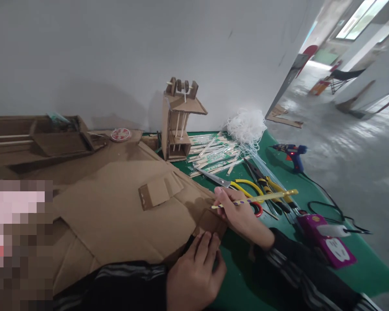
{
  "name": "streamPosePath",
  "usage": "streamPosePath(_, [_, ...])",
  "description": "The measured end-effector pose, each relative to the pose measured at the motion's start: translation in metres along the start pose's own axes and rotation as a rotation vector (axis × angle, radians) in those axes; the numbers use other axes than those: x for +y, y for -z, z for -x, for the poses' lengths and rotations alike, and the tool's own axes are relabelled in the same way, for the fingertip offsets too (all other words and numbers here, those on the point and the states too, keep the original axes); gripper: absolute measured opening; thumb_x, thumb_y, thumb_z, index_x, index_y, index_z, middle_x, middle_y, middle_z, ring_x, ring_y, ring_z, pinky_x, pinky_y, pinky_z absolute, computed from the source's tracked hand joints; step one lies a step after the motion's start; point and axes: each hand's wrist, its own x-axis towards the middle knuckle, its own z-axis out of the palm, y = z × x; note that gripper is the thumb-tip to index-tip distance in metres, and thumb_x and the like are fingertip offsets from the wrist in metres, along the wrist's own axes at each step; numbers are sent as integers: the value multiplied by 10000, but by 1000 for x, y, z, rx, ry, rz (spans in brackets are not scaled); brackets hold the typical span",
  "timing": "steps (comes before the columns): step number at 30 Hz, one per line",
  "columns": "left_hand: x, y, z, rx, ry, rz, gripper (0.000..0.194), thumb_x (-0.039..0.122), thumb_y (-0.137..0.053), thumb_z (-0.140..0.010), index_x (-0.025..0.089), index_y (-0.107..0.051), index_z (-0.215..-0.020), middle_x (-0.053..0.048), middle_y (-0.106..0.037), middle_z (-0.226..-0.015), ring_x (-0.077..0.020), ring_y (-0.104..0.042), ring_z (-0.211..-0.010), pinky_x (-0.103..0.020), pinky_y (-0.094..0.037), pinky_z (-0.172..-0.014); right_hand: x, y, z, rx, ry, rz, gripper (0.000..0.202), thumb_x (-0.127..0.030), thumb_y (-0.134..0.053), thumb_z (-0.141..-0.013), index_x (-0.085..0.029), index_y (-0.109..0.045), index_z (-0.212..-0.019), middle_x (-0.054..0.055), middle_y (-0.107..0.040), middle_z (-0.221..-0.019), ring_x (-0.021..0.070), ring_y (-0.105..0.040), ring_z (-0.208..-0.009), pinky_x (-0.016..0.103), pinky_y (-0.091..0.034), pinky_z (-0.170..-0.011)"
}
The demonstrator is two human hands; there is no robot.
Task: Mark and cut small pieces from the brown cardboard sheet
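My right hand is closed around a yellow pencil with purple spots. The pencil lies nearly level, its thin end pointing left above the cardboard. Just below, my left hand presses its fingertips on a small brown cardboard piece and grips it at the near edge. That piece sits at the right border of a large flat cardboard sheet. A folded cardboard scrap rests on the sheet, left of the pencil.
Behind stands a cardboard tower with sticks and a spool. Scissors, pliers, wrapped sticks and white cord lie on the green table. A blue glue gun and purple power strip are at right. Another person is at left.
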Motion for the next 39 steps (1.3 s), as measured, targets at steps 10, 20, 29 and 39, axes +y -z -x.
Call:
streamPosePath(10, [1, 2, 1, -11, 8, -17, 165, 179, -489, -906, 189, -647, -955, -75, -724, -1165, -215, -677, -1044, -332, -528, -905, 5, -3, -3, 25, 100, 183, 493, -347, -548, -907, -228, -234, -546, -79, -231, -505, 93, -204, -493, 281, -156, -450])
streamPosePath(20, [-4, 4, -1, -55, -21, 11, 196, 188, -453, -941, 190, -649, -948, -81, -717, -1190, -209, -663, -1061, -333, -498, -912, 3, -1, -2, 34, 109, 203, 495, -387, -494, -937, -235, -215, -558, -75, -236, -507, 94, -218, -493, 270, -179, -446])
streamPosePath(29, [-3, 6, -2, -70, -19, 10, 202, 197, -454, -952, 186, -656, -958, -76, -721, -1187, -214, -665, -1070, -336, -491, -913, 3, -1, -2, 31, 142, 207, 495, -374, -513, -945, -231, -255, -548, -76, -269, -503, 97, -215, -496, 276, -181, -459])
streamPosePath(39, [-4, 6, 0, -58, -31, 12, 163, 188, -491, -925, 186, -651, -958, -84, -718, -1187, -210, -657, -1076, -336, -489, -938, 5, 0, -2, 28, 148, 205, 498, -393, -498, -954, -230, -245, -558, -74, -273, -507, 95, -218, -496, 272, -187, -459])
